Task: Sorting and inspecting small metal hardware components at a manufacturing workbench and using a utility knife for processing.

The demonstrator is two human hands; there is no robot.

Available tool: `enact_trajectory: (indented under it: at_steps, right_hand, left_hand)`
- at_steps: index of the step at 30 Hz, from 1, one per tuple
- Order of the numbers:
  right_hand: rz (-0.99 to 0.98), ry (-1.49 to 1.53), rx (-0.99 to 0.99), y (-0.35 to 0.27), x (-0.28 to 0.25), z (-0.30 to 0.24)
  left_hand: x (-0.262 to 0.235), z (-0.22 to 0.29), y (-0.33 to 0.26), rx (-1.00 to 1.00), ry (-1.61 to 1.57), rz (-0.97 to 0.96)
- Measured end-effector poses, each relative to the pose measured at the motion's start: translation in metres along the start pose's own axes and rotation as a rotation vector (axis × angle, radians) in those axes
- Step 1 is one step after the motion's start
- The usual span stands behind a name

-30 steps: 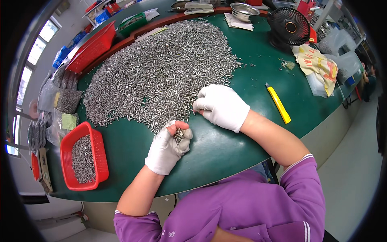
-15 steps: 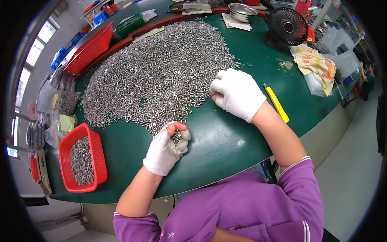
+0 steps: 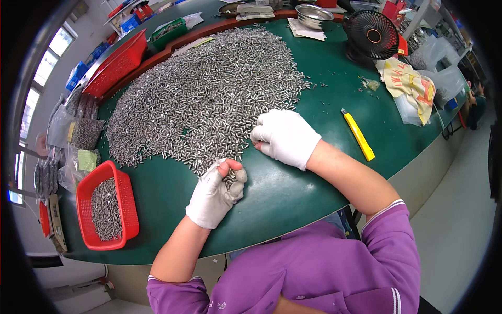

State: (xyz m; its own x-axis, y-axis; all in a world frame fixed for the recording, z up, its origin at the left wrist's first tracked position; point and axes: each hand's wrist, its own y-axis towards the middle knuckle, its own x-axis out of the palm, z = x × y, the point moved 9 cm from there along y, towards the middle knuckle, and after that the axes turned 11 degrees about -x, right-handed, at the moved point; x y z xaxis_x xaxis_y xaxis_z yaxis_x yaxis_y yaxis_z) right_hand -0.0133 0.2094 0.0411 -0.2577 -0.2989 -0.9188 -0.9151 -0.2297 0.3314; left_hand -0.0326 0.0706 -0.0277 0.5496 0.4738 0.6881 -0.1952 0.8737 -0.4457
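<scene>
Curled shut, the left hand [image 3: 215, 194] has its grip around a small bunch of metal pins [image 3: 228, 178], just off the near edge of the big pin heap [image 3: 204, 99] on the green desk [image 3: 293, 193]. Right hand [image 3: 285, 137] lies flat, fingers loose on the heap's near-right fringe, the closer one to it.

1. The small metal pieces [image 3: 209, 99] are short, silvery and cylinder-like, heaped loosely in one broad pile that spreads up and away from both gloved hands.
2. The pile's near edge thins to scattered pieces, touching the fingertips of the right hand [image 3: 285, 137] and lying just above the left hand [image 3: 214, 194].
3. A small bunch of the same pieces [image 3: 229, 179] sits inside the curled left hand, partly hidden by its fingers.
</scene>
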Motion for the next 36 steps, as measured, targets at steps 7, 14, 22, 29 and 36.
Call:
enact_trajectory:
  at_steps: [7,14,22,29,36]
  right_hand:
    - [0.142,0.325,-0.135,0.001,-0.015,-0.024]
    - [0.138,0.328,-0.244,0.003,-0.018,-0.045]
    - [0.301,0.212,-0.053,-0.003,-0.033,-0.007]
    - [0.217,0.024,0.126,-0.009,-0.020,0.019]
    - [0.124,0.015,0.091,-0.003,-0.009,0.010]
  left_hand:
    - [0.008,0.000,0.002,-0.003,-0.001,-0.058]
    - [0.003,-0.003,0.002,-0.010,0.042,-0.015]
    - [0.004,0.000,0.000,-0.013,0.080,0.030]
    - [0.002,0.001,-0.001,-0.007,0.125,0.031]
    - [0.007,0.005,-0.002,0.044,0.165,0.051]
